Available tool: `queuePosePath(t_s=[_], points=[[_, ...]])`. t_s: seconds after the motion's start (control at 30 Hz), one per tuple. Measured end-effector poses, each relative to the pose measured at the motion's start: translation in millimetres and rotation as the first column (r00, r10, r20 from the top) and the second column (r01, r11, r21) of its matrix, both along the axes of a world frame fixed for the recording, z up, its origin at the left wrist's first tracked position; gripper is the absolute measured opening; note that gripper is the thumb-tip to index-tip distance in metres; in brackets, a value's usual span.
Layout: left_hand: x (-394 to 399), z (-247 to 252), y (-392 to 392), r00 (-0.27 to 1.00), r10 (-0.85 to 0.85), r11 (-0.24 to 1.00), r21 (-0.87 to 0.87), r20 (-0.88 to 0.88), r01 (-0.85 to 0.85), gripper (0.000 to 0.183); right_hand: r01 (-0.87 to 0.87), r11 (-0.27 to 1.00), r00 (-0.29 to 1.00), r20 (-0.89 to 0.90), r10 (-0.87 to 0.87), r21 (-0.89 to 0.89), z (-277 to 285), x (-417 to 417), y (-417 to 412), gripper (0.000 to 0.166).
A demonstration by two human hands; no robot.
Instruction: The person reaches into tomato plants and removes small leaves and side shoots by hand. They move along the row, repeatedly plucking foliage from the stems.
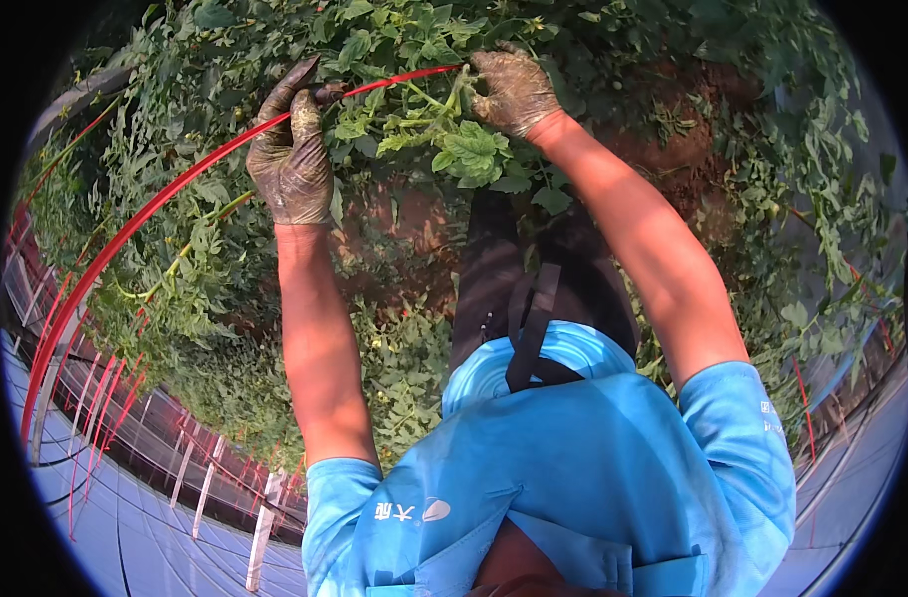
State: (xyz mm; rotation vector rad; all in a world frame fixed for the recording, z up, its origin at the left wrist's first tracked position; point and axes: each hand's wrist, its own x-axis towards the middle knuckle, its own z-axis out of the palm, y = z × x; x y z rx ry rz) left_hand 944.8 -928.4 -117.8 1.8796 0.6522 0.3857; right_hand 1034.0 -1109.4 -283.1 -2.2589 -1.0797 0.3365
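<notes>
My left hand [290, 164], in a dirty coated glove, is closed around a dark cutting tool that looks like pruning shears [302, 72]; its handles are mostly hidden by the fingers. A taut red plastic twine [178, 183] rises from the lower left, passes by the left thumb and runs across to my right hand [515, 88]. That hand, gloved too, is curled at the twine's end beside a green tomato vine [454, 104]. The fingers hide how the twine meets the stem. Leafy shoots [473, 149] hang just below the right hand.
Dense tomato plants [200, 112] surround me, with bare reddish soil [659, 145] at right. More red twines [111, 395] stretch along the lower left among pale posts [264, 522]. A roll of light blue material [484, 373] sits at my waist, by a black strap [532, 328].
</notes>
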Motion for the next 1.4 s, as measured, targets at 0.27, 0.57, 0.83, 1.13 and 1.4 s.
queuePosePath(t_s=[0.27,0.57,0.83,1.13,1.4], points=[[4,1,-27,0.999,-0.038,0.998,-0.053,0.024,0.039,0.022,0.318,0.910,0.941,0.030,-0.338,0.266,10,-1,6,0.027],[33,-18,-6,0.987,-0.150,0.986,-0.081,-0.050,0.146,0.023,0.094,0.869,0.974,-0.224,0.019,0.485,30,-2,-13,0.026],[24,-70,2,0.814,-0.577,0.814,-0.127,-0.071,0.566,0.030,0.314,0.750,0.865,-0.501,0.027,0.582,21,-5,-21,0.032],[25,-58,-13,0.830,-0.545,0.832,0.050,-0.120,0.553,0.038,0.465,0.702,0.773,-0.634,-0.026,0.539,1,-6,-9,0.027],[33,-63,-28,0.964,-0.219,0.968,-0.158,-0.148,0.196,0.060,0.358,0.787,0.930,-0.261,-0.257,0.502,2,-10,-9,0.025]])
